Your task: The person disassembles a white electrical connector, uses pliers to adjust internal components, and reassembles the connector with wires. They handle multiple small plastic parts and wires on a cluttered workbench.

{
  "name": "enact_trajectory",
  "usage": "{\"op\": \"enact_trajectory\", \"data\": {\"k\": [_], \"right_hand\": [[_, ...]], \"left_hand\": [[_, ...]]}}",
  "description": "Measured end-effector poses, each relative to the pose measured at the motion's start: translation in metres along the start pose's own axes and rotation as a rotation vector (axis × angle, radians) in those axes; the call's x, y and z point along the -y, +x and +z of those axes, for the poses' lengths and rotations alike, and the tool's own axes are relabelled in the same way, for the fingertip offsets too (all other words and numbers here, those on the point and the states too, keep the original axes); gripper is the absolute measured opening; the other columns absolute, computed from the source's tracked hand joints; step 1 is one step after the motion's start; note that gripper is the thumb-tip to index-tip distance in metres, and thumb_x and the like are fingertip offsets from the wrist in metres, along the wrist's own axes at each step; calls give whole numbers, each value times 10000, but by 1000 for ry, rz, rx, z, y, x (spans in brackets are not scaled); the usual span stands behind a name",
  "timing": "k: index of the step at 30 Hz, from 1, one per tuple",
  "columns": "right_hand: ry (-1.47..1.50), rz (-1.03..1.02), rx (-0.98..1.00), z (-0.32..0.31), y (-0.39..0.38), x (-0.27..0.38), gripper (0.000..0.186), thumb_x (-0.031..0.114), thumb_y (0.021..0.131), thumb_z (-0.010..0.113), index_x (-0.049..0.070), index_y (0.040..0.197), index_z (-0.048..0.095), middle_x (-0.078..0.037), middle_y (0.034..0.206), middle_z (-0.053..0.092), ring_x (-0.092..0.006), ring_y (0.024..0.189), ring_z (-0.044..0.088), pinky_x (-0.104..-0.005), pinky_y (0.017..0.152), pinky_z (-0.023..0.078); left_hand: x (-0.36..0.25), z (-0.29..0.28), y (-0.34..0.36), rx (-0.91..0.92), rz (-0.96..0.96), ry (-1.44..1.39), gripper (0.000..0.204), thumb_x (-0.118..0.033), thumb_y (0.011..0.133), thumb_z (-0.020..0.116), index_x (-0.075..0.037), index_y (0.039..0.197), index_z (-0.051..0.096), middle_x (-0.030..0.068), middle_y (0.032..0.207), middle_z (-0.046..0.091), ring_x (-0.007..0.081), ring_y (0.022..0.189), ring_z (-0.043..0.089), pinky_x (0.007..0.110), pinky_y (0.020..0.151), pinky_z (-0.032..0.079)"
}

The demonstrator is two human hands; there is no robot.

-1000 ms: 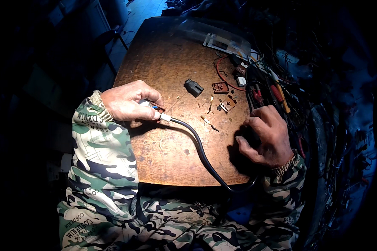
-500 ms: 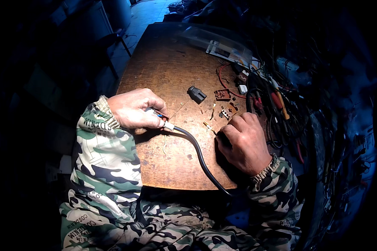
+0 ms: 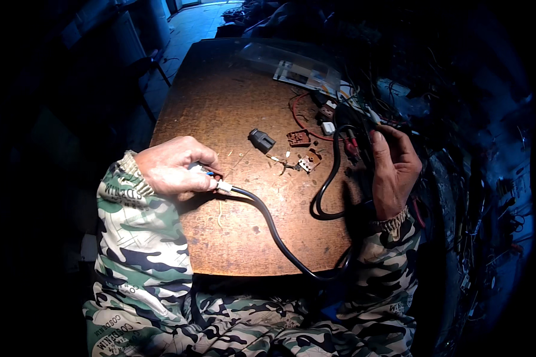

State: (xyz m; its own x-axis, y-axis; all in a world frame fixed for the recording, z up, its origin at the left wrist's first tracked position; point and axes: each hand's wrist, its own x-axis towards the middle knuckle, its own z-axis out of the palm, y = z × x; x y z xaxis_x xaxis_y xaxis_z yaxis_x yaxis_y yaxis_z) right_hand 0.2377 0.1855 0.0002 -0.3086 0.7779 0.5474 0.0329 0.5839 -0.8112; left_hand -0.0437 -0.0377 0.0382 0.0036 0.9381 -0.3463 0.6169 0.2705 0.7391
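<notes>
- While the left hand [image 3: 175, 168] pinches a small connector [image 3: 218, 177] between thumb and fingers, the right hand [image 3: 397, 166] is raised at the right side of the wooden table [image 3: 220, 101].
- The connector is over the left part of the table, mostly hidden by the left hand; a bit of blue and red shows at the fingertips.
- A white collar [image 3: 224, 187] sits just beside the left thumb, and a thick black cable [image 3: 265, 214] runs from it, curving down to the table's near edge.
- The right hand has its thumb and fingers near each other beside the dark tangle of leads; whether they grip anything, I cannot tell.
- A black cable loop [image 3: 337, 154] lies to the left of the right hand, on the table.
- Between the hands, farther back, lie a black plug housing [image 3: 261, 140] and a reddish-brown block [image 3: 299, 138], with a broken brown piece [image 3: 310, 160] bearing metal parts just nearer the person.
- A white block [image 3: 328, 128] rests to the right of the reddish-brown block, near a curved red wire [image 3: 295, 113].
- A clear plastic sheet [image 3: 262, 56] lies toward the far edge.
</notes>
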Motion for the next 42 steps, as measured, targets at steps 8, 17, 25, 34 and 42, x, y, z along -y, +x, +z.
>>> {"op": "enact_trajectory", "data": {"k": [8, 17, 25, 34, 42], "right_hand": [[-91, 99, -91, -54, 20, -26, 168, 128, 949, 715, -10, 1045, 719, -72, 943, 717, -133, 877, 660, -272, 807, 524], [-545, -242, 243, -27, 3, -21, 223, 105, 759, 824, 5, 932, 726, -160, 905, 666, -338, 865, 668, -415, 767, 537], [-862, -350, 289, -13, 2, -37, 162, 100, 812, 776, 37, 952, 724, -162, 944, 649, -360, 951, 644, -457, 833, 526], [-699, -202, 104, -14, 4, -28, 119, 67, 855, 742, 25, 963, 715, -174, 949, 653, -378, 921, 665, -464, 790, 545], [-710, -237, 185, -16, 5, -37, 137, 64, 820, 775, 20, 932, 709, -170, 955, 667, -375, 911, 674, -449, 774, 547]], "left_hand": [[-10, 4, 1, -19, -104, -27, 332, -225, 846, 696, 33, 1051, 735, 56, 652, 642, 108, 535, 561, 279, 522, 423], [-8, 3, 1, -22, -130, 4, 328, -232, 849, 706, 15, 1062, 739, 70, 712, 657, 142, 635, 601, 318, 583, 449], [-15, 3, 0, -16, -130, 24, 306, -228, 865, 704, 14, 1049, 736, 107, 771, 680, 174, 688, 630, 338, 630, 485], [-18, 4, -2, -24, -144, 53, 320, -242, 866, 708, 16, 1053, 733, 126, 770, 677, 182, 694, 635, 350, 633, 489], [-22, 2, -2, -11, -159, 84, 343, -245, 879, 695, 22, 1091, 730, 168, 864, 721, 261, 801, 685, 380, 720, 521]]}}
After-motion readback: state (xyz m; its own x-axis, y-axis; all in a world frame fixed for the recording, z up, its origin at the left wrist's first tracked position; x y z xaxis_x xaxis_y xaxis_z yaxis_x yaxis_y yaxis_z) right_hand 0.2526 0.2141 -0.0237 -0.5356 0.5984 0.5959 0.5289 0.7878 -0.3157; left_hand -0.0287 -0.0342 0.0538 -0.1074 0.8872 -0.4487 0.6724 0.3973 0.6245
